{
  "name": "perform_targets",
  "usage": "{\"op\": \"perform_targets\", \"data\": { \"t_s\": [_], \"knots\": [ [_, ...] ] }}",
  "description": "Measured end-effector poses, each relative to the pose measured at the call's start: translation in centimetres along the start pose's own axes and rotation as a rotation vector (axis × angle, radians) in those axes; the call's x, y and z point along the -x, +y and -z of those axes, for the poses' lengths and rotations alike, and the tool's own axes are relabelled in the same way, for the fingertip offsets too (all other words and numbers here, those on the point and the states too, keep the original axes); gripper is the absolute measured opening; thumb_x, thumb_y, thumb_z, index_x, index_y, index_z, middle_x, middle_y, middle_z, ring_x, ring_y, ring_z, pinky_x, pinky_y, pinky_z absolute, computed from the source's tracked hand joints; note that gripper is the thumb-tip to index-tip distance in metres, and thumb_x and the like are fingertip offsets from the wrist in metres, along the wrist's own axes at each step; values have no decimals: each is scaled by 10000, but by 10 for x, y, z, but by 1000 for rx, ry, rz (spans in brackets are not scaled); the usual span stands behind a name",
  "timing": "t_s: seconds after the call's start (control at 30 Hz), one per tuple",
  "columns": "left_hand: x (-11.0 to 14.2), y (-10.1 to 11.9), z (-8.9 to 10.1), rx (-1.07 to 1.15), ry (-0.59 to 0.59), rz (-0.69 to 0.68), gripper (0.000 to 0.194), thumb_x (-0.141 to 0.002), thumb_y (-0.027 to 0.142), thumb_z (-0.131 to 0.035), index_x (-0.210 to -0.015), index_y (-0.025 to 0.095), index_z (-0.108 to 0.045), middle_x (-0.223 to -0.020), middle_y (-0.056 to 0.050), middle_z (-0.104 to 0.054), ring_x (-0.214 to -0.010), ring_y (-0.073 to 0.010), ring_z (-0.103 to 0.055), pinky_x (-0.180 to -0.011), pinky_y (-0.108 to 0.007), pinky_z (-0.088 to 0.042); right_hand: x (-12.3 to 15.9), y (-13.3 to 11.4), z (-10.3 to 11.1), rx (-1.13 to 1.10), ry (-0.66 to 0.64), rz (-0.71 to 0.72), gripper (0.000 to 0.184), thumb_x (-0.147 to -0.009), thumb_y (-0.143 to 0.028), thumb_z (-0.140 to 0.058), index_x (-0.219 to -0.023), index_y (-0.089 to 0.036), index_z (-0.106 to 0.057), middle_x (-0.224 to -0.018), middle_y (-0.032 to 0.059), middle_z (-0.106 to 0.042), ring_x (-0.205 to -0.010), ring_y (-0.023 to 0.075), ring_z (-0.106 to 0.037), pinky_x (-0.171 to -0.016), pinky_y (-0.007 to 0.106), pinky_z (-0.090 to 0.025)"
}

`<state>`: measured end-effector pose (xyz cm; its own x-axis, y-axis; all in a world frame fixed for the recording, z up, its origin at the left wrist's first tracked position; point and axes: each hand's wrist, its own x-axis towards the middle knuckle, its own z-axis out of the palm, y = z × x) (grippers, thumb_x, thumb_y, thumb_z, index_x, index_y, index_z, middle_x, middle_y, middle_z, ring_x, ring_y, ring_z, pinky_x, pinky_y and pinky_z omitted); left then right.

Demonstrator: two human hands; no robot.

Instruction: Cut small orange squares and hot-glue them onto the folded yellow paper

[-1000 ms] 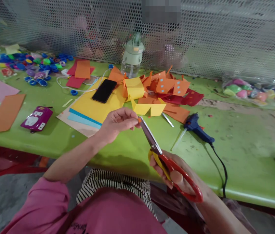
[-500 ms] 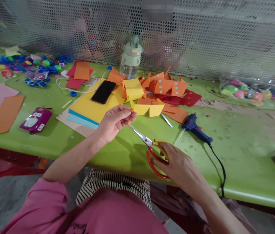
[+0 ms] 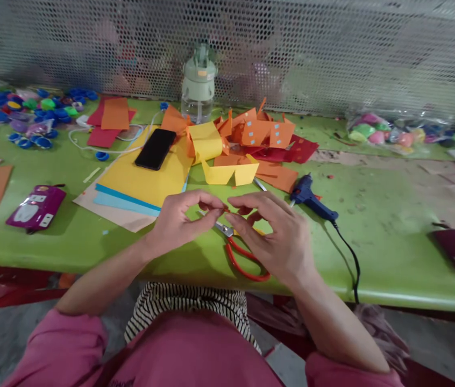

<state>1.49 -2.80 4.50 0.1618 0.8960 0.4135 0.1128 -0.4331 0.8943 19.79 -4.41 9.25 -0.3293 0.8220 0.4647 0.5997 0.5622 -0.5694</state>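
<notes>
Fingertips of my left hand [image 3: 189,217] pinch a tiny orange paper piece [image 3: 226,209]. My right hand [image 3: 278,231] meets it there, thumb and index finger closing on the same piece. Below my right hand, scissors [image 3: 247,257] with red and yellow handles lie on the table, partly covered by that hand. Just beyond the hands stands a folded yellow paper strip [image 3: 231,173] with a notch in its lower edge. Behind it are a yellow paper roll [image 3: 205,141] and several folded orange paper shapes [image 3: 268,131], some with small pale blue squares.
A blue glue gun [image 3: 314,199] with a black cord lies to the right. Left of the hands, a black phone [image 3: 155,149] rests on yellow sheets [image 3: 130,180]. A bottle [image 3: 199,80] stands at the back. Purple pouches [image 3: 37,207] lie on both sides.
My right hand has let go of the scissors, which now lie on the table, and has come up to my left hand at the orange piece. The view has shifted slightly right.
</notes>
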Motion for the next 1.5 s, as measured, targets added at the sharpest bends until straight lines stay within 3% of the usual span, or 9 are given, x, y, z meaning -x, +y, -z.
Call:
{"op": "perform_targets", "data": {
  "t_s": [0.2, 0.4, 0.63, 0.97, 1.2, 1.37, 1.5],
  "knots": [
    [1, 1, -1, -172, -23, -70, 54, -843, 196, -681, -870, 217, -723, -831, -4, -774, -755, -137, -704, -725, -242, -554, 1, 8, -6, -119, -31, -156, 82, -915, -267, -637, -874, -210, -679, -750, 0, -648, -609, 102, -536, -545, 249, -431],
    [3, 0, -2, 38, 23, 51, 78, -873, 266, -695, -893, 191, -706, -838, -25, -756, -760, -133, -685, -738, -251, -556, 6, 13, -29, -802, 26, -520, 266, -874, -483, -669, -837, -226, -614, -643, -47, -479, -518, 80, -341, -466, 238, -309],
    [2, -1, -3, 73, 21, 49, 112, -834, 288, -753, -883, 197, -709, -842, -15, -754, -758, -125, -670, -730, -248, -545, 10, 6, -53, -1045, 159, -594, 272, -821, -479, -715, -804, -244, -581, -695, -47, -490, -542, 90, -290, -505, 238, -312],
    [1, -2, -5, 199, 59, 182, 149, -801, 307, -769, -808, 198, -668, -777, 6, -698, -693, -104, -617, -654, -223, -507, 10, 7, -68, -1067, 189, -605, 302, -822, -524, -703, -825, -248, -579, -706, -46, -501, -532, 92, -265, -488, 240, -297],
    [-5, 1, -2, 354, 35, 323, 142, -754, 243, -758, -773, 182, -632, -753, 12, -668, -686, -94, -620, -666, -209, -522, 13, 15, -57, -908, 113, -543, 244, -861, -467, -697, -868, -233, -630, -685, -50, -473, -556, 86, -352, -533, 244, -356],
    [-5, -2, -2, 214, -17, 289, 126, -785, 265, -736, -776, 188, -637, -743, 13, -665, -675, -97, -604, -633, -208, -488, 11, 16, -44, -717, 99, -470, 245, -862, -452, -692, -884, -215, -638, -765, -28, -545, -631, 92, -438, -594, 256, -393],
    [-4, -5, 0, 17, -175, 258, 90, -817, 270, -707, -812, 194, -657, -753, 9, -686, -702, -116, -619, -665, -226, -486, 14, 22, -35, -564, 18, -437, 251, -870, -439, -675, -830, -196, -631, -754, -23, -555, -642, 95, -466, -581, 257, -371]
  ]
}}
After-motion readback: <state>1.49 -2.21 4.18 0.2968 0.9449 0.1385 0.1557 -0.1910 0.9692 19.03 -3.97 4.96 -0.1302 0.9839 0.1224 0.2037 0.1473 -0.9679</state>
